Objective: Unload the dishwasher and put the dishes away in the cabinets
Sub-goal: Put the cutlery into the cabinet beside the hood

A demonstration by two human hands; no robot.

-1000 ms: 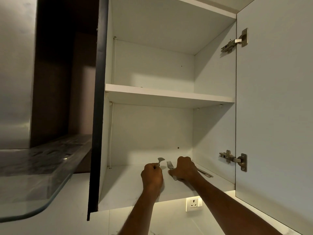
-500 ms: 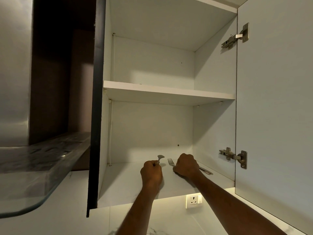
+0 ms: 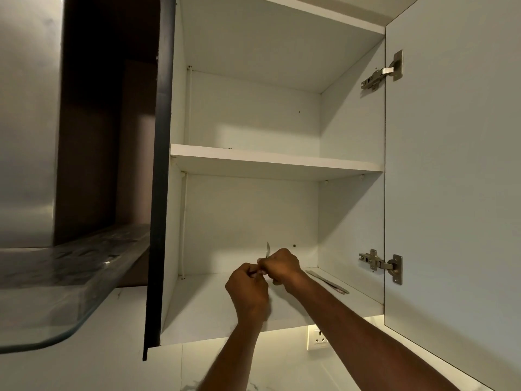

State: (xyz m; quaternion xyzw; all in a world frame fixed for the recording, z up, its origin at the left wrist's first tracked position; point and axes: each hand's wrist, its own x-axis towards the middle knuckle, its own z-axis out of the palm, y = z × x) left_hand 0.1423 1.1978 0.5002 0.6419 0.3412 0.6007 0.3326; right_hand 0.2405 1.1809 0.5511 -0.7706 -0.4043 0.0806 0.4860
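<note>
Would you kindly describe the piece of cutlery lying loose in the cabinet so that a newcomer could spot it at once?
Find the open white wall cabinet and look at its bottom shelf, below the middle shelf. At the shelf's right side, along the wall near the lower door hinge, lies a flat metal utensil handle. Unlike the spoon gripped between the two hands, nothing holds it.

Inside the cabinet (image 3: 253, 122), both hands meet over the lower shelf (image 3: 208, 306); a utensil (image 3: 327, 282) lies right of them.
</note>
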